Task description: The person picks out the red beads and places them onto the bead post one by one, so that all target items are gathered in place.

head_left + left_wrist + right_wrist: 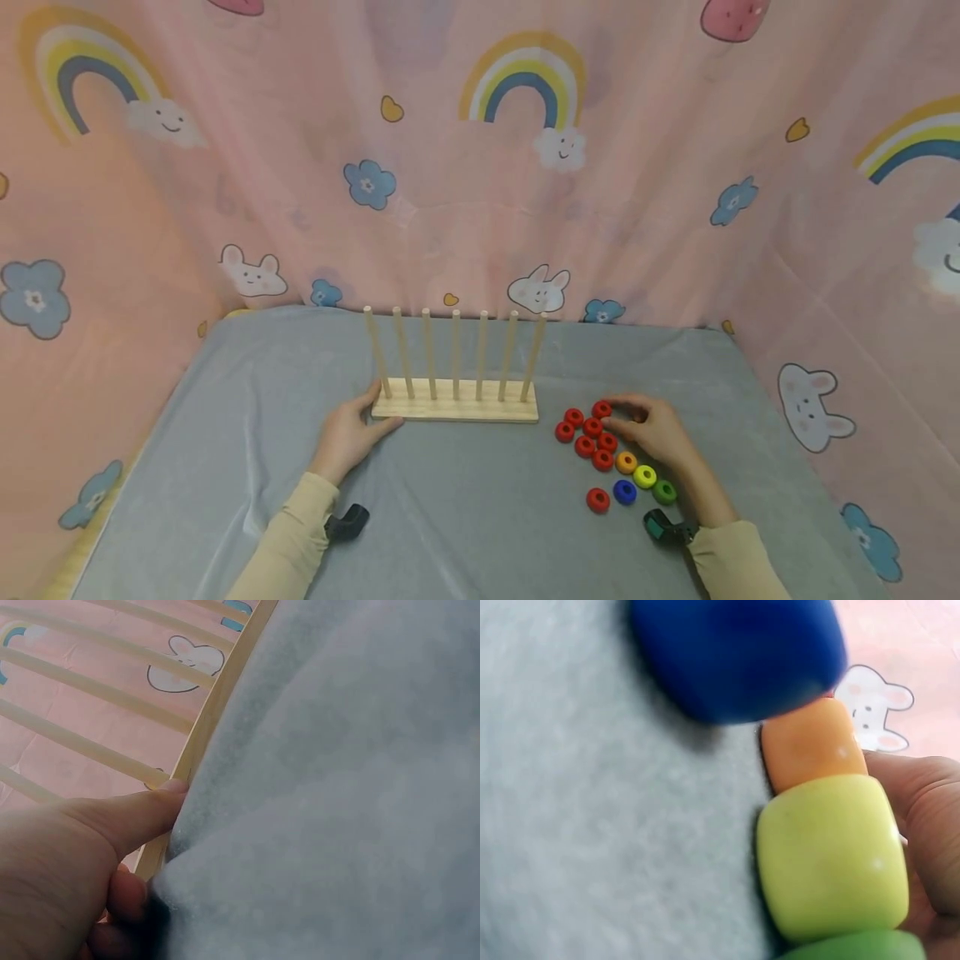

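A pale wooden stand point(455, 408) with a row of several upright pegs stands on the grey cloth. My left hand point(351, 437) grips its left end, thumb along the front edge and fingers behind; in the left wrist view the thumb point(142, 814) presses the base's edge point(206, 724). To the right of the stand lies a cluster of red ring beads point(584, 447). My right hand point(655, 429) pinches the farthest red bead point(602, 409) between thumb and forefinger. The right wrist view shows part of that hand point(934, 817) behind the nearer beads, and the pinched bead is hidden there.
An orange bead point(626, 462), a yellow bead point(644, 477) and a green bead point(664, 492) line up below the right hand. Nearby are a blue bead point(625, 492) and a lone red bead point(597, 500). A pink patterned curtain point(465, 250) hangs behind the table.
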Demonstrator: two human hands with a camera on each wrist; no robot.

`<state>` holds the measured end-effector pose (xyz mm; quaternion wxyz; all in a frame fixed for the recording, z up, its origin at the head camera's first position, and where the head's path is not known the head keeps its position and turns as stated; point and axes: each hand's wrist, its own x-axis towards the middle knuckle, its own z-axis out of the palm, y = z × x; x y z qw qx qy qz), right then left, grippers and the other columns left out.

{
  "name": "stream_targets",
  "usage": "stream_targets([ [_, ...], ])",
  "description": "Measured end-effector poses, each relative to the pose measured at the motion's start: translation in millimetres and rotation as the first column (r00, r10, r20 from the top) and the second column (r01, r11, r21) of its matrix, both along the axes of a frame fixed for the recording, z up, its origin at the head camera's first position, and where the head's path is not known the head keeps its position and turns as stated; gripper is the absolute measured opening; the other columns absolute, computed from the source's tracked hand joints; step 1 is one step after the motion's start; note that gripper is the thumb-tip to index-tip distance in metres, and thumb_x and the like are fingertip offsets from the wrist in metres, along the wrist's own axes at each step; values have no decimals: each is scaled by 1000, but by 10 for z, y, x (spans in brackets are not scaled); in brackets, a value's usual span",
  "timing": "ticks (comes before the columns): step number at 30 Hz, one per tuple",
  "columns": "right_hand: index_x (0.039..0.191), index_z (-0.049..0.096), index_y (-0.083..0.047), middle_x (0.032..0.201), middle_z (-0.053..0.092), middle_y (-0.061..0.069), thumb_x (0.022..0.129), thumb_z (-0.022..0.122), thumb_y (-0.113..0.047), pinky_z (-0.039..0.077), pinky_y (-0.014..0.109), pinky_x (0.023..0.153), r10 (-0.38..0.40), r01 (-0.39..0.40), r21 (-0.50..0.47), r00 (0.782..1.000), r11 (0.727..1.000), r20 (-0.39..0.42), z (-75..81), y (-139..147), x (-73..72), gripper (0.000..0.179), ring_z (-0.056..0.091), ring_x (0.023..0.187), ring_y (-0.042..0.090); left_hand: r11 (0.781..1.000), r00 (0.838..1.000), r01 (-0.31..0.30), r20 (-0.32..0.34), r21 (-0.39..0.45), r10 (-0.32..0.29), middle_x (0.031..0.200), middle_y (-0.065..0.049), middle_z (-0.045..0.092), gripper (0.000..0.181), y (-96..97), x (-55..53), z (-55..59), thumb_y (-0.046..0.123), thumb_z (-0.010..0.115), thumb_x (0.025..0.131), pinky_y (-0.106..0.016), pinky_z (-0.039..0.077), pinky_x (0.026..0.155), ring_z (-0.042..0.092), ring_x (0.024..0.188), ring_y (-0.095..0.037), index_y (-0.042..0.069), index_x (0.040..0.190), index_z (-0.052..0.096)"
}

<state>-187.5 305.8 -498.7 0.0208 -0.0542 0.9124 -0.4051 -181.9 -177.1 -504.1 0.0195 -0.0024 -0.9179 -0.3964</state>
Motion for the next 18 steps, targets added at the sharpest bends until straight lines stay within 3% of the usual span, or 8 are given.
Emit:
stream_targets([
  [9,131,74,-3,72,51,3,95,83,-25,36,26,53,-26,28,-39,999,999,29,53,-4,24,43,44,59,12,1000,1000,-5,-5,-8,5,153,-23,54,82,0,-11,-19,33,87,91,-59,45,114,51,142,-45,2,157,49],
  [18,134,73,-6,80,55,6,97,81,-30,35,28,55,-54,55,-43,998,998,25,140,-53,28,45,46,68,17,1000,1000,-5,-6,-5,5,154,-22,53,82,-14,-26,-50,33,87,91,-59,45,113,50,143,-45,3,157,48],
])
